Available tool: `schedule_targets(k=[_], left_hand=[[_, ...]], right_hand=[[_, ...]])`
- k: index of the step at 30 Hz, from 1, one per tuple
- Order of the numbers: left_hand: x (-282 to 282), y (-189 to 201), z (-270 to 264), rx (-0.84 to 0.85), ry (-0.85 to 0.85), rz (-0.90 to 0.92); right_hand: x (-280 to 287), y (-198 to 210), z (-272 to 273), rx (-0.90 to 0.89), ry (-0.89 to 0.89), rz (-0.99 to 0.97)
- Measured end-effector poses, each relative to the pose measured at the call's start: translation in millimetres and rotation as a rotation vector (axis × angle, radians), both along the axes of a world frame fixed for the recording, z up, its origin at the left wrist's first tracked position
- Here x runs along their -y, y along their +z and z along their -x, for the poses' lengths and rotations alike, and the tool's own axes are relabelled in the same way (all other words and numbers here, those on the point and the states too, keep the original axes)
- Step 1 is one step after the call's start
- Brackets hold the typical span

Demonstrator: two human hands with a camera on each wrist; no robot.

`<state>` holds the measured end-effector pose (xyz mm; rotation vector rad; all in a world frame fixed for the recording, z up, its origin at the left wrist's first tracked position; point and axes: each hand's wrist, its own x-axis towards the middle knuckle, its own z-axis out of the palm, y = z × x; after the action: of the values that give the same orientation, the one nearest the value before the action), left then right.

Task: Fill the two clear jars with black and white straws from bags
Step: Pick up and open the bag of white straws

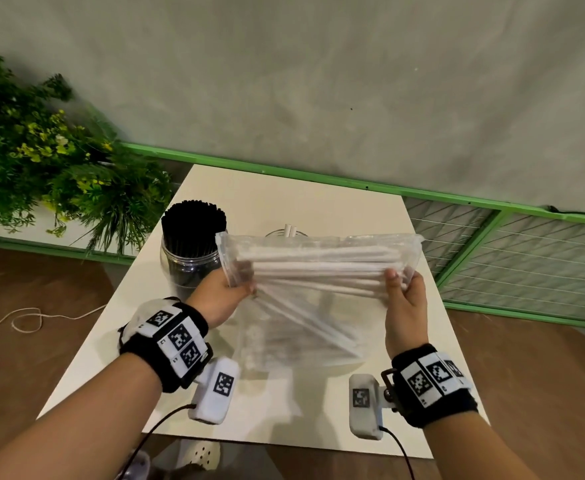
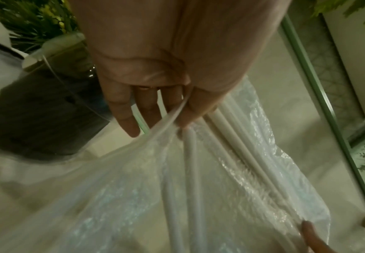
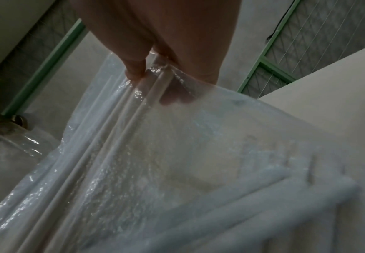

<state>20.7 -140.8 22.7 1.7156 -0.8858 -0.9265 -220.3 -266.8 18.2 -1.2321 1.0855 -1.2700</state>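
**Entry: bag of white straws, held over the table**

Head view. We hold a clear bag point(image 1: 318, 268) of white straws point(image 1: 318, 263) level above the table point(image 1: 284, 188), the left hand point(image 1: 220, 294) pinching its left end and the right hand point(image 1: 403, 306) its right end, thumb on the near face. Far left stands a jar point(image 1: 190, 261) packed with black straws point(image 1: 194, 223). A second jar point(image 1: 286, 233), behind the bag, shows only a couple of white straws.

Left wrist view. Our fingers point(image 2: 122, 113) curl round the bag's edge, thumb pressing the film against the straws.

Right wrist view. Thumb and fingers point(image 3: 133, 68) pinch film and a few straws together.

Handling note. We judge the white straws go into the far jar: find the open end, gather the straws into one bundle, tip it upright over the mouth, and keep the slack film clear of the rim.
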Motion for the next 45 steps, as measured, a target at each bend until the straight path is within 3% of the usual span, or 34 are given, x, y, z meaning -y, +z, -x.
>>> schedule_targets(k=[2,8,18,25,33,45], left_hand=[[-1.6,1.3,2.3,0.044,0.004,-0.012],[-4.6,9.8,6.9,-0.051,-0.047,0.063],[0.9,14.7,1.5,-0.065,-0.044,0.158],[-0.8,24.1,-2.8,-0.053,-0.079,0.147],[-1.8,32.8,1.9,-0.157,-0.076,0.177],[4.7,38.5,-0.9,-0.117,-0.07,0.264]], right_hand=[[0.3,-0.1,0.1,0.008,0.004,0.0],[4.8,2.2,1.8,0.026,0.04,-0.01],[13.1,17.2,1.2,0.037,0.1,-0.007],[18.8,36.2,4.1,0.024,0.048,0.038],[23.3,46.2,5.1,0.038,0.017,0.028],[24.9,43.9,8.1,0.039,-0.033,0.042]])
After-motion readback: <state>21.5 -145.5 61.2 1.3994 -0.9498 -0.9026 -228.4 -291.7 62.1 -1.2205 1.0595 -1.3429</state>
